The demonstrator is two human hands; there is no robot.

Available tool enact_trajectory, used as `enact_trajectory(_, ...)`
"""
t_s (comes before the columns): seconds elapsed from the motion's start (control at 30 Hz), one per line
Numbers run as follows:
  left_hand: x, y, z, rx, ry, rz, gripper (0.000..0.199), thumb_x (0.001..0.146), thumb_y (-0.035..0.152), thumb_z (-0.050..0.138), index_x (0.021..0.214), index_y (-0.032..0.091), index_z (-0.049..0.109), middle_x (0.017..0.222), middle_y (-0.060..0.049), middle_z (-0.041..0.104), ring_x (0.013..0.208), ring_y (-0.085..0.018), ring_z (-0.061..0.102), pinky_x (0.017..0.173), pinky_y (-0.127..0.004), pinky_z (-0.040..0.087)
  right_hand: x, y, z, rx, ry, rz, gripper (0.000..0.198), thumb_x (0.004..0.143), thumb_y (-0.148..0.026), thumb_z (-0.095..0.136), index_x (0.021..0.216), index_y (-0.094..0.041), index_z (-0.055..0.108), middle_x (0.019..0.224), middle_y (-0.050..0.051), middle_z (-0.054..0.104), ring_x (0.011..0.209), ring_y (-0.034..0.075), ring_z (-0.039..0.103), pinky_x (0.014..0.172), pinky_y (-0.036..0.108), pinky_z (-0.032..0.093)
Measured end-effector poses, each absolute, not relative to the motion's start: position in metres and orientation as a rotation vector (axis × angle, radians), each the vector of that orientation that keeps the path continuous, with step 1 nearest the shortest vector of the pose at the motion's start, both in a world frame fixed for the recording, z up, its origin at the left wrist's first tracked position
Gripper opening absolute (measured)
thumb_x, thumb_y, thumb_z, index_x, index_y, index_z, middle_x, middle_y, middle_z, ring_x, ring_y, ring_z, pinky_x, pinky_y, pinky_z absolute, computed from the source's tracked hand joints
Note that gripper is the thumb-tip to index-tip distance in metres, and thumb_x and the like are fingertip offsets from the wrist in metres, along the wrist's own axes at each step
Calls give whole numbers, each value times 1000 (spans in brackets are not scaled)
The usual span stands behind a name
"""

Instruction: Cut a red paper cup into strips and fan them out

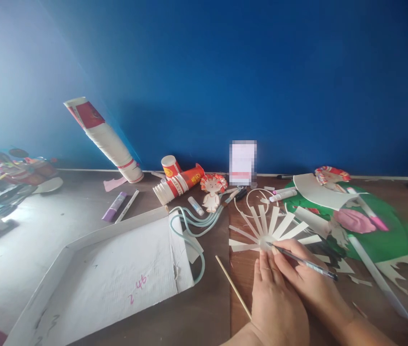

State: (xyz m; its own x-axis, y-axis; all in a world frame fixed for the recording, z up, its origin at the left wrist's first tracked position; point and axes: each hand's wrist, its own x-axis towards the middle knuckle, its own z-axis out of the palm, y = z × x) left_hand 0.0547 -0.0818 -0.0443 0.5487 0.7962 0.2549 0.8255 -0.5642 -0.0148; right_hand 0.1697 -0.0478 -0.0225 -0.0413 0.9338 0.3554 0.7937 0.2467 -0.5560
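A white paper cup cut into strips (282, 225) lies spread like a fan on the brown table, its round base at the middle. The fingers of my left hand (276, 298) lie stretched out and flat at the near edge of that base, pressing on it. My right hand (302, 271) is closed around a black pen (310, 265), resting against the left hand. The pen's tip points at the cup's base and seems to touch it. Left of my hands lies a thin wooden stick (233, 287).
To the left is a white cardboard box lid (110, 274), with a pale blue cable (198, 233) beside it. Stacked paper cups (108, 142) lean on the blue wall. A paper doll (211, 192) stands behind. Paper scraps and markers lie on a green sheet (398, 235) at right.
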Motion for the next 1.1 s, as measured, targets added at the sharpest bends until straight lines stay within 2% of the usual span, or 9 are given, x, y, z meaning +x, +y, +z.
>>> enact_trajectory(0.17, 55, -81, -44, -2615, -1387, -390, 50, 90, 29, 44, 132, 2, 53, 135, -21, 53, 128, -32, 48, 102, -42, 48, 169, -47, -21, -1590, -1864, 276, 10, 91, -30, 49, 95, -25, 57, 88, 1, 69, 79, 17, 67, 71, 27, 53)
enact_trajectory(0.53, 54, -82, -42, -2658, -1385, -301, 52, 91, 29, 42, 135, 2, 48, 138, -21, 50, 130, -32, 46, 105, -42, 45, 169, -47, -20, -1603, -1847, 329, 13, 91, -32, 48, 95, -24, 58, 90, 3, 70, 82, 19, 67, 73, 30, 53)
enact_trajectory(0.73, 54, -82, -41, -2632, -1392, -337, 50, 90, 27, 44, 132, 2, 52, 136, -21, 52, 129, -32, 48, 104, -42, 47, 169, -47, -19, -1601, -1860, 318, 12, 91, -31, 48, 95, -25, 58, 90, 2, 70, 81, 17, 67, 72, 28, 53)
enact_trajectory(1.1, 53, -82, -41, -2669, -1376, -287, 52, 90, 28, 42, 135, 1, 49, 139, -22, 49, 131, -33, 46, 106, -43, 44, 168, -47, -19, -1585, -1863, 272, 10, 90, -30, 49, 93, -25, 58, 87, 1, 69, 78, 17, 67, 69, 28, 53)
